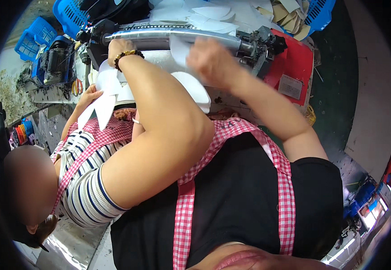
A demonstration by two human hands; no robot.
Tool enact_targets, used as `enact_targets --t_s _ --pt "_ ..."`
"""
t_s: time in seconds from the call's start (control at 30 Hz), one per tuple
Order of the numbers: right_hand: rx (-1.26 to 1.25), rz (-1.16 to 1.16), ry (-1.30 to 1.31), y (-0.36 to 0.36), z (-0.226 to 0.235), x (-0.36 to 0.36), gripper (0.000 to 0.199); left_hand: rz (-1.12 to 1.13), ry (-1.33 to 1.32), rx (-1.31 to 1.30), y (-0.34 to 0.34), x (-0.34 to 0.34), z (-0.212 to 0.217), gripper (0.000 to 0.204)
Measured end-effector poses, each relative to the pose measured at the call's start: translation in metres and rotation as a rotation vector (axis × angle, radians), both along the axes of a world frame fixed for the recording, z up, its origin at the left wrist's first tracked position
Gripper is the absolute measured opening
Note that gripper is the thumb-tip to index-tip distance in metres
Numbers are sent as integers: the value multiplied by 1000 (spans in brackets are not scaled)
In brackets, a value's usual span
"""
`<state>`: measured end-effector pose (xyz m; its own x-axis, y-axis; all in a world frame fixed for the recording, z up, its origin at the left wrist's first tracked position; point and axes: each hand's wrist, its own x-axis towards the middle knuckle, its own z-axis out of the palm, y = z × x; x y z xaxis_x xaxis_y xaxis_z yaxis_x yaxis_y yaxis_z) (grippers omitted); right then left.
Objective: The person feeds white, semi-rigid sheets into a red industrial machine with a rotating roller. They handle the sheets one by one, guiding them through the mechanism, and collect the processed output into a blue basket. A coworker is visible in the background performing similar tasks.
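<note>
One long metal roller machine (173, 38) is set across the bench. Three blue baskets (71, 13) are counted; the right one holds tan cut pieces (290, 15). The left hand (120, 47) is rested on the roller, grip unclear. A white cut piece (179, 49), just below the roller, is pinched by the blurred right hand (211, 60).

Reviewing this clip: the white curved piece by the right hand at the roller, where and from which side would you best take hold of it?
Probably the white piece by its lower free edge, from the person's side. Its upper end lies against the metal roller; the right hand, blurred, is at its right edge. The left hand rests on the roller.
</note>
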<state>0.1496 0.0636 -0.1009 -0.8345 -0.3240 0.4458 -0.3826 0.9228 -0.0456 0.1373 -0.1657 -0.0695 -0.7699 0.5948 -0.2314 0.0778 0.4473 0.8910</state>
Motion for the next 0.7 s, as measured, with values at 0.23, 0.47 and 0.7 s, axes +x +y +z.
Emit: enact_targets --t_s 0.23,0.47,0.7 --pt "-38 -250 -28 29 -14 -7 14 61 508 -435 36 -16 -22 12" --pt "-92 -452 -674 55 -12 -109 16 -2 366 -21 58 -57 -31 20" --pt "-35 -95 -58 16 -2 -1 5 422 -354 180 54 6 73 26"
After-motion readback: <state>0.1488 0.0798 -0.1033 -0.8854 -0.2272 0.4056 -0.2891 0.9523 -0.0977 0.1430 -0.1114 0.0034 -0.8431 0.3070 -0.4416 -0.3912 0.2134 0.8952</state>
